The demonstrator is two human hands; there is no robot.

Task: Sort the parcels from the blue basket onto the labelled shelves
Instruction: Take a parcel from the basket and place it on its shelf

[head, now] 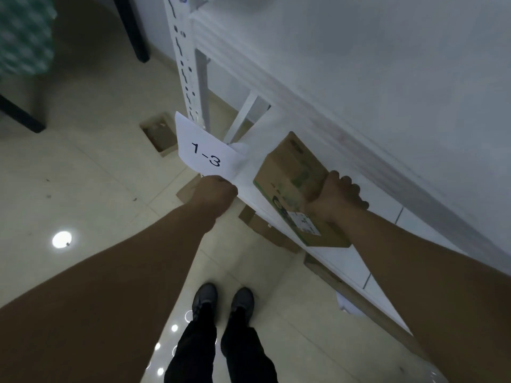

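Note:
A brown cardboard parcel (293,178) with green print and a white shipping label lies on a white shelf (345,261), partly over its front edge. My right hand (336,196) grips the parcel's right side, fingers curled round it. A white paper label reading "1-3" (206,153) hangs at the shelf's left end. My left hand (215,193) is curled at the label's lower edge by the shelf's front; whether it holds the paper I cannot tell. The blue basket is out of view.
The white shelving post (184,64) with slotted holes rises at the left of the rack, and a higher shelf (359,64) overhangs. Brown cardboard boxes (160,134) sit on the tiled floor beneath. A black table leg (132,26) stands behind. My feet (221,299) are close to the rack.

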